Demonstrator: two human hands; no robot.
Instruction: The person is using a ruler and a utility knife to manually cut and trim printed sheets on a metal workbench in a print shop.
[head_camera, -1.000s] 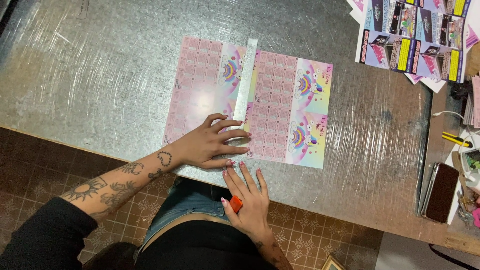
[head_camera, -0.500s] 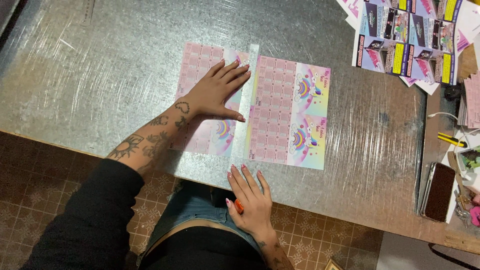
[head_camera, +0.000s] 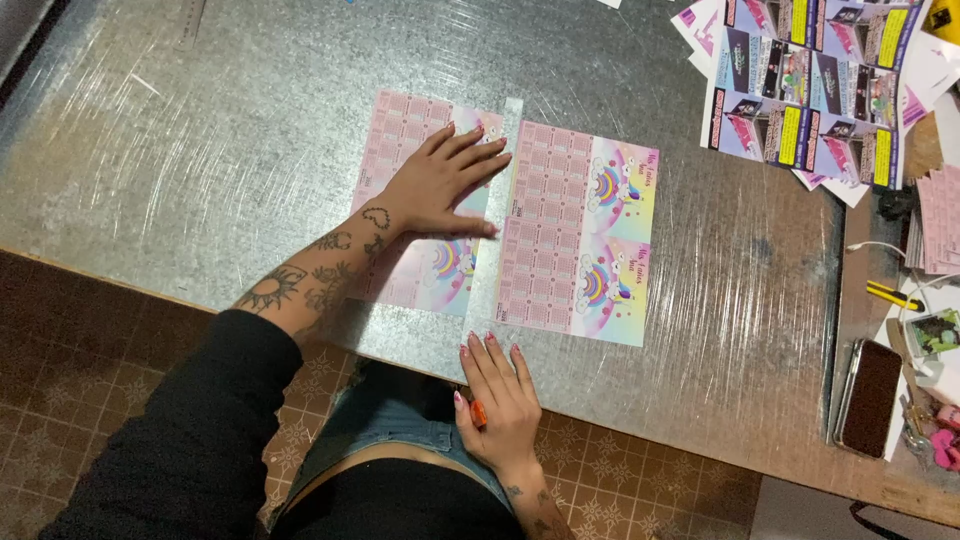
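Observation:
A pink printed sheet (head_camera: 560, 230) with calendar grids and rainbow pictures lies flat on the scratched metal table (head_camera: 200, 150). A long metal ruler (head_camera: 488, 280) lies across the sheet from far to near. My left hand (head_camera: 435, 185) presses flat on the sheet's far left half, fingers spread, fingertips reaching the ruler. My right hand (head_camera: 500, 400) rests at the table's near edge, just below the ruler's near end. Its fingers are stretched out, and a small orange tool (head_camera: 478, 413) is tucked under the thumb.
Colourful printed flyer sheets (head_camera: 810, 90) lie at the far right. A stack of pink cards (head_camera: 940, 215), a yellow pen (head_camera: 895, 295) and a dark phone (head_camera: 868, 398) sit along the right side. A brown tiled floor shows below the table's near edge.
My left hand has slid from the near end of the ruler up to the sheet's far half. My right hand has stayed at the table edge.

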